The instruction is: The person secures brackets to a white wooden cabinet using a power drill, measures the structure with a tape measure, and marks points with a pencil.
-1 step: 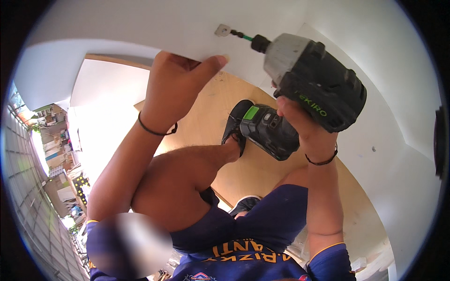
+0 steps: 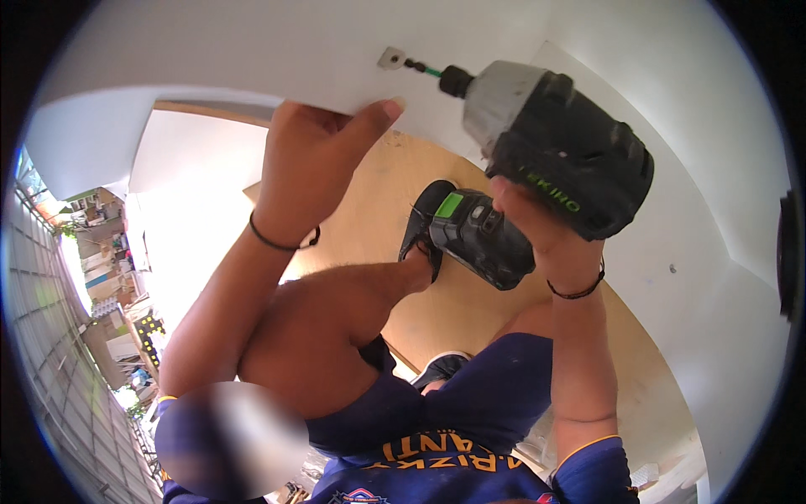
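Observation:
My right hand (image 2: 546, 223) is wrapped round the grip of a black and grey cordless impact driver (image 2: 579, 151), its battery pack below the hand. The driver lies tilted, its chuck toward the upper left. From the chuck a thin bit with a green band (image 2: 430, 72) reaches to a small pale metal bracket (image 2: 391, 58) on the white panel (image 2: 327, 50). Whether the bit sits in a screw is too small to tell. My left hand (image 2: 306, 164) is closed at the panel's lower edge, thumb stretched toward the right, the other fingertips hidden.
White walls (image 2: 672, 109) stand close on the right and meet at a corner. Under my legs is a light wooden board (image 2: 353, 218). Far left, beyond a bright opening, lie cluttered materials (image 2: 109, 277) beside a metal grille (image 2: 50, 336).
The driver and its bit have shifted slightly left. The bracket also appears a little farther left and lower. My left hand keeps nearly the same place at the panel edge.

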Demonstrator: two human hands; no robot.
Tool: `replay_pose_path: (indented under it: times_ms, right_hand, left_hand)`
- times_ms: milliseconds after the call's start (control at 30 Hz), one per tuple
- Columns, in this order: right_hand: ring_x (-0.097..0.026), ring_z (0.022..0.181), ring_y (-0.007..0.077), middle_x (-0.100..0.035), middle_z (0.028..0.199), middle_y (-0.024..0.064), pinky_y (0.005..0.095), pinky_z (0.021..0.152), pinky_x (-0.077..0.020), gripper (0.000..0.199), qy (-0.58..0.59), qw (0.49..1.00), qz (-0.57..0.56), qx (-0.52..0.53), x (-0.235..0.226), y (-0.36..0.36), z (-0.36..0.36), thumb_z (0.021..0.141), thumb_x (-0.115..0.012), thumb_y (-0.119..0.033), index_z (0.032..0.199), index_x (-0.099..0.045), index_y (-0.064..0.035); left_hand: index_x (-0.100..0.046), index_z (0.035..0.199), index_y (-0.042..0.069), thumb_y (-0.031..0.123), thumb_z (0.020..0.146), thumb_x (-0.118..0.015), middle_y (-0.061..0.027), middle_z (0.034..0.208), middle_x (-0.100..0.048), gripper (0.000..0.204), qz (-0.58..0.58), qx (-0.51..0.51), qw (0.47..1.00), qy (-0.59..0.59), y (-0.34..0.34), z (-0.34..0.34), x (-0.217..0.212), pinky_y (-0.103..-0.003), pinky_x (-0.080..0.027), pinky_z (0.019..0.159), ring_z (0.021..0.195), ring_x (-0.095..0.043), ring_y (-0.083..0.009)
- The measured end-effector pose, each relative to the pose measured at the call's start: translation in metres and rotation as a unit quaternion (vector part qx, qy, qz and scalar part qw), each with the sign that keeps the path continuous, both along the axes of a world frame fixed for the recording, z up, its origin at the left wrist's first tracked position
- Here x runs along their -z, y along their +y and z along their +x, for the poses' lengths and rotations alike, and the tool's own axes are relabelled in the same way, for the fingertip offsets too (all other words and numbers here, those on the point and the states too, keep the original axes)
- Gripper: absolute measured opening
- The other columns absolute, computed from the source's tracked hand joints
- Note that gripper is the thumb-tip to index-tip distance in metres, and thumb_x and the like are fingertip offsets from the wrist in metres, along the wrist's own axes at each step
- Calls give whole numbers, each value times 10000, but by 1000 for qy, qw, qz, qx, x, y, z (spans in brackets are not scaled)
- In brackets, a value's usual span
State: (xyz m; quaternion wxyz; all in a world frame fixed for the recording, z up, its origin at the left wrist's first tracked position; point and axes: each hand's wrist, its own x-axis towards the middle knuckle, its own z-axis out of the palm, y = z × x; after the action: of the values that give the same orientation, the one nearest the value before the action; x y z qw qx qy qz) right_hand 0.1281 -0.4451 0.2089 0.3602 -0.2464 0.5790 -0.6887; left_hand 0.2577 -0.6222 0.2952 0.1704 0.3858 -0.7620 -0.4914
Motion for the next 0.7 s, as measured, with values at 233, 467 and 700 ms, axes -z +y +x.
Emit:
replay_pose_path:
  times_ms: [233,467,700]
  right_hand:
    - [-708,823,200,-725,936,91,318,749,-559,493,102,993,-56,1,23,-6,-5,650,-890,-200,1029,-641,-6]
    - [-674,887,222,-681,1008,97,355,795,-537,676,79,996,-32,21,39,-5,3,622,-912,-244,1137,-550,3]
    - [-646,959,210,-655,1057,95,354,840,-520,774,109,994,-24,15,46,-5,3,619,-922,-229,1215,-484,1]
  left_hand:
    - [-670,906,-5,159,878,-724,33,718,-570,175,-35,-74,997,-9,4,-10,-2,-242,-351,581,648,-450,-48]
    - [-647,1057,-22,206,911,-710,-59,939,-657,278,-65,-60,994,-64,5,-7,4,-282,-490,770,856,-606,-127]
    - [-675,894,-24,193,884,-733,5,716,-605,224,-74,-86,993,-28,11,-14,5,-244,-406,615,662,-502,-64]
